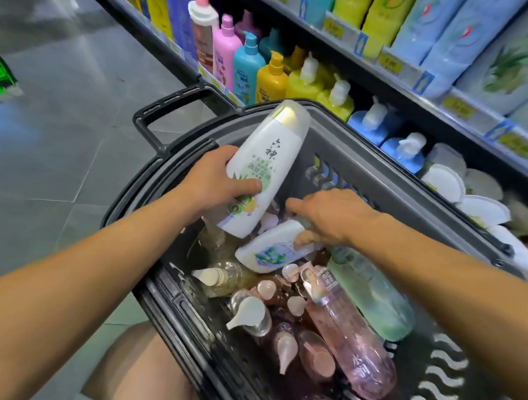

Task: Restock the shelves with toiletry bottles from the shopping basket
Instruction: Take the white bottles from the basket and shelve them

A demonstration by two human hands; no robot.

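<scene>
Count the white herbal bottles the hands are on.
2: one gripped by the left hand, raised bottle; one lying in the basket, lower bottle, under the right hand.

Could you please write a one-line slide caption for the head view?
Left hand lifts a white herbal bottle while right hand grips another in the basket.

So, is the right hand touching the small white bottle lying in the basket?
Touching. The head view shows the right hand with fingers curled over the upper end of the small white bottle.
</scene>
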